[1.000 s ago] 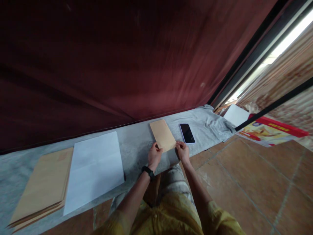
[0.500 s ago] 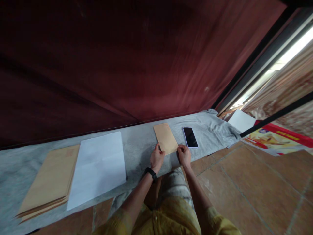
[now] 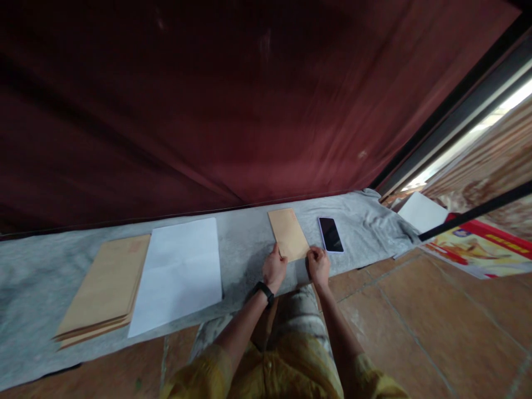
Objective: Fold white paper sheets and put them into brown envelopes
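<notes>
A brown paper envelope (image 3: 288,233) lies at a slant on the grey cloth in front of me. My left hand (image 3: 275,269), with a black band on its wrist, pinches the envelope's near left corner. At the near right corner is my right hand (image 3: 318,266), its fingers closed on the envelope's edge. Just right of the envelope rests a dark-screened phone (image 3: 331,234) in a pale purple case. Farther left are a stack of white paper (image 3: 180,271) and a pile of larger brown envelopes (image 3: 106,282), side by side.
The grey cloth (image 3: 243,238) covers a long narrow surface against a dark red curtain (image 3: 233,111). Beyond its right end are a dark metal bar (image 3: 477,210), a white box (image 3: 423,211) and a red and yellow printed carton (image 3: 477,246) on the tiled floor.
The view has shifted slightly, so everything sits a little farther right in it. Both hands keep the same place at the envelope's near corners.
</notes>
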A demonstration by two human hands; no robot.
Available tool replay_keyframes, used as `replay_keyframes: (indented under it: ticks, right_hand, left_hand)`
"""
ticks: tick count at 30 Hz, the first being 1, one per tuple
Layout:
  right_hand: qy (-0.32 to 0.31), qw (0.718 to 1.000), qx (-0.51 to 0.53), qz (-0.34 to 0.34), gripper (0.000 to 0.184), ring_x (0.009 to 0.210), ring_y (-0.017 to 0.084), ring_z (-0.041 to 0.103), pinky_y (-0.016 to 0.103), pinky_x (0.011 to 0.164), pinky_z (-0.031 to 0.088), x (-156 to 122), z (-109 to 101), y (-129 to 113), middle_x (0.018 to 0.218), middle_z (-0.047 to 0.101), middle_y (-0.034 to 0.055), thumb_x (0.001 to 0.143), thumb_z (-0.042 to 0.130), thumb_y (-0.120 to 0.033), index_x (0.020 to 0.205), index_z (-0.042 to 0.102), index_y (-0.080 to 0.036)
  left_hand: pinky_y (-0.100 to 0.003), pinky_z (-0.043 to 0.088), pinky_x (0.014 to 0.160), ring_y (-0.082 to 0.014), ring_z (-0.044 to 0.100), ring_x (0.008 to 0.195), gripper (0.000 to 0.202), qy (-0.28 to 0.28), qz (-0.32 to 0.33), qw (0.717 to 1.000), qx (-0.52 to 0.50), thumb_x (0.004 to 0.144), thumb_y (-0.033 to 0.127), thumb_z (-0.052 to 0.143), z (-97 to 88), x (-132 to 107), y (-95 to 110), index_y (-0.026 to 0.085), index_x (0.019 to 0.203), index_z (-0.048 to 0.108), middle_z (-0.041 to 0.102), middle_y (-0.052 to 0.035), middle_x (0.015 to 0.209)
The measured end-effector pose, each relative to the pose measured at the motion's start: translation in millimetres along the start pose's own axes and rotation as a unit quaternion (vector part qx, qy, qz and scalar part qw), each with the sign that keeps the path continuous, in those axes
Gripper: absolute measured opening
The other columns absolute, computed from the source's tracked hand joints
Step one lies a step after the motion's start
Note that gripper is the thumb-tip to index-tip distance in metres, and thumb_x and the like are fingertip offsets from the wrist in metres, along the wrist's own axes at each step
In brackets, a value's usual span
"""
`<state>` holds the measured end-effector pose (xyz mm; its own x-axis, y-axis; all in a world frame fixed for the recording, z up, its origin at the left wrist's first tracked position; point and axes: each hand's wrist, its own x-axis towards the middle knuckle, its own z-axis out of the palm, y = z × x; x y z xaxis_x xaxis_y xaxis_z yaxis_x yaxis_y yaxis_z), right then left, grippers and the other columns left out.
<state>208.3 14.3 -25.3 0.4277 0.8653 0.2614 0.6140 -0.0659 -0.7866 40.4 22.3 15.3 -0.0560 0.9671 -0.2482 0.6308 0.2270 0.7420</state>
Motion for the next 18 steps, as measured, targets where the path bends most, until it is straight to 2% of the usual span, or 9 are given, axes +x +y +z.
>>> replay_keyframes:
  ticks: [6,9,13,16,18]
  right_hand:
    - [0.014,1.000,-0.004,-0.002,0.034,0.090,0.024,0.058,0.039,0.089,0.045,-3.0,0.6,-3.7,0.097,0.066,0.0114,0.089,0.045,-0.038,0.099,0.070,-0.017]
    - [0.038,0.999,0.006,-0.002,0.036,0.096,0.026,0.058,0.041,0.091,0.045,-6.9,-0.5,-2.7,0.101,0.065,0.0126,0.091,0.043,-0.041,0.101,0.068,-0.017]
    - [0.064,0.998,0.021,-0.019,0.041,0.103,0.028,0.057,0.043,0.094,0.044,-13.1,-4.9,6.7,0.105,0.064,0.0137,0.092,0.041,-0.046,0.108,0.066,-0.016]
    - [0.066,0.997,0.026,-0.023,0.042,0.101,0.028,0.057,0.045,0.094,0.044,-21.4,-4.4,7.6,0.103,0.063,0.0135,0.093,0.040,-0.045,0.110,0.066,-0.016]
    - [0.046,0.998,0.039,-0.031,0.040,0.100,0.028,0.057,0.045,0.094,0.044,-33.4,2.2,-2.7,0.102,0.063,0.0133,0.092,0.041,-0.043,0.109,0.066,-0.016]
  left_hand:
    - [-0.028,0.046,0.078,-0.0220,0.068,0.090,0.058,0.003,0.018,1.000,-0.017,0.090,0.021,0.054,-2.5,-5.5,1.0,0.014,0.147,0.044,0.072,-0.0106,0.093]
    - [-0.031,0.049,0.085,-0.0228,0.068,0.097,0.055,0.003,0.075,0.997,-0.019,0.093,0.021,0.049,-11.0,-20.9,-9.8,0.016,0.148,0.044,0.072,-0.0121,0.103]
    - [-0.038,0.046,0.104,-0.0250,0.060,0.120,0.056,0.047,0.176,0.983,0.029,0.093,0.022,0.051,-34.4,-59.8,-51.8,0.023,0.148,0.044,0.063,-0.0128,0.132]
    - [-0.044,0.042,0.112,-0.0266,0.051,0.132,0.055,0.112,0.196,0.969,0.104,0.095,0.023,0.051,-62.3,-93.4,-95.6,0.024,0.149,0.042,0.057,-0.0122,0.140]
    - [-0.049,0.040,0.114,-0.0281,0.046,0.138,0.053,0.165,0.197,0.954,0.152,0.097,0.027,0.048,-84.5,-112.2,-124.4,0.023,0.150,0.040,0.054,-0.0135,0.145]
